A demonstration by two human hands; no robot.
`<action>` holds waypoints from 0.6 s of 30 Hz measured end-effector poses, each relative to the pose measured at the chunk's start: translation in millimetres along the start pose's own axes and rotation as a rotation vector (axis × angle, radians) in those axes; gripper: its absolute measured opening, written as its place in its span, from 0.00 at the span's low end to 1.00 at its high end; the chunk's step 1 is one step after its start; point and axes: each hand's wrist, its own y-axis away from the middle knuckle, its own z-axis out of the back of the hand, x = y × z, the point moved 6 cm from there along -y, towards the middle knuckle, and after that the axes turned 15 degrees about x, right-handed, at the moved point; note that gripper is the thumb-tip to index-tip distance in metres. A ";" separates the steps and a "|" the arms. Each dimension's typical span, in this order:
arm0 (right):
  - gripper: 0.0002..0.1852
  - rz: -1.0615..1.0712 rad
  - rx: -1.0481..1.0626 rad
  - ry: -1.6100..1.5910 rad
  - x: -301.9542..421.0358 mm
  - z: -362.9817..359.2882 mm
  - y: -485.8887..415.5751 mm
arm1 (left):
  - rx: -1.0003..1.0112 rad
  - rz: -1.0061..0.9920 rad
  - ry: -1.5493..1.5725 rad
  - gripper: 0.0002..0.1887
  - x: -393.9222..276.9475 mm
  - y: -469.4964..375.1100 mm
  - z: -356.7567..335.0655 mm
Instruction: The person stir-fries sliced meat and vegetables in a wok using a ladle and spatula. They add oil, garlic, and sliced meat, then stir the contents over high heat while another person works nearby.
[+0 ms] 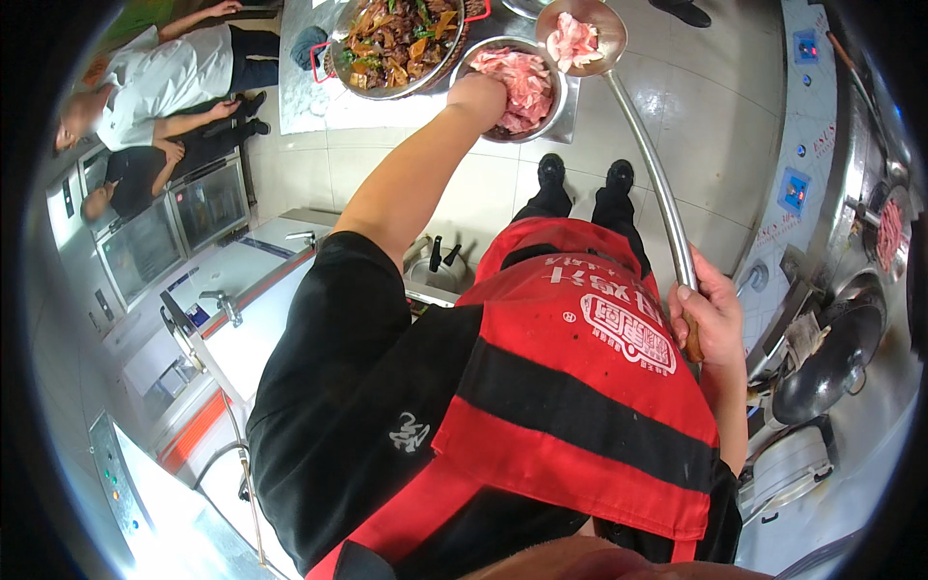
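My left hand [478,100] reaches over the near left rim of a metal bowl [560,100] of sliced raw meat [523,85]. Its fingers are out of sight among the slices, so their grip cannot be seen. My right hand [707,312] is closed around the wooden-ended handle of a long steel ladle [663,181]. The ladle's round head is beside the bowl, overlapping its right rim in this view, and carries pale pink meat slices [574,42]. Left of the bowl stands a wide pan [442,76] of cooked meat with green and orange-brown pieces.
The bowl and pan stand on a metal table [312,119], with a dark scouring pad [310,48] beside the pan. Two people [174,80] are at the far left. A stove counter on the right holds a black wok [826,370] and a pan with raw meat [889,235].
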 end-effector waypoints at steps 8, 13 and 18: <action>0.33 0.028 0.061 0.083 3.6 0.8 -1.4 | -0.144 -0.034 0.118 0.13 38.4 30.3 26.9; 0.33 -0.028 0.081 0.102 4.8 0.5 -3.8 | -0.306 -0.142 0.834 0.21 48.1 76.2 68.1; 0.33 -0.070 0.107 0.057 1.1 -7.4 -5.4 | -0.558 -0.160 0.921 0.21 29.0 92.8 74.8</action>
